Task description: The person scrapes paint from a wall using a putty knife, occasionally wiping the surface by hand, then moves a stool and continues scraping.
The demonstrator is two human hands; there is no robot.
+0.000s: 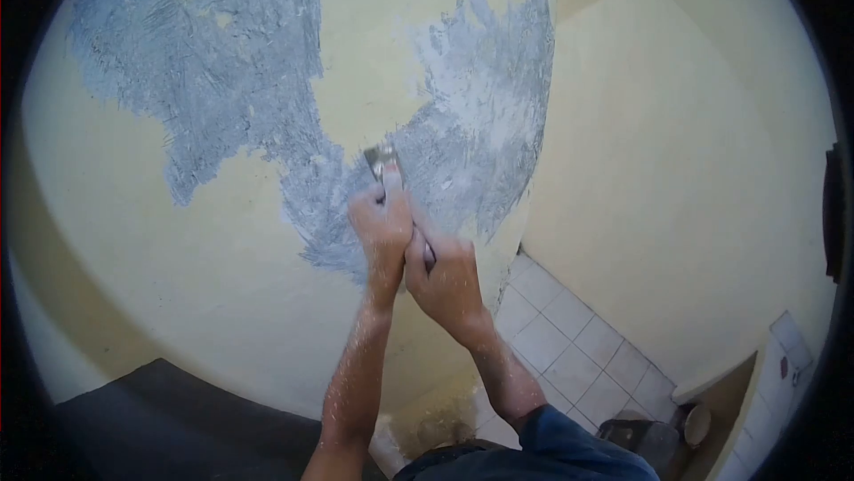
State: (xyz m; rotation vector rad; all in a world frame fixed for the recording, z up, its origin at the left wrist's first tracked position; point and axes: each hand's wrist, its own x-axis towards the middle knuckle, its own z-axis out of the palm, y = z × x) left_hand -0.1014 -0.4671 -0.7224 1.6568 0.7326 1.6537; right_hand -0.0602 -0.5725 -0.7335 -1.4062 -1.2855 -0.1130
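A paint scraper (383,159) with a flat metal blade meets the wall at the lower edge of a yellow paint patch. My left hand (382,225) is closed around it just below the blade. Lower and to the right, my right hand (445,278) is also closed, gripping the handle end, most of which the fingers hide. Around the blade the wall (227,241) shows pale yellow paint and rough grey-blue bare areas (240,63). Pale flecks of dust cover both forearms.
A dark flat surface (187,428) lies at the lower left. White floor tiles (569,356) show at the lower right, with a dark object (640,438) and a round container (697,425) near a tiled ledge (765,428). Another yellow wall (676,170) stands to the right.
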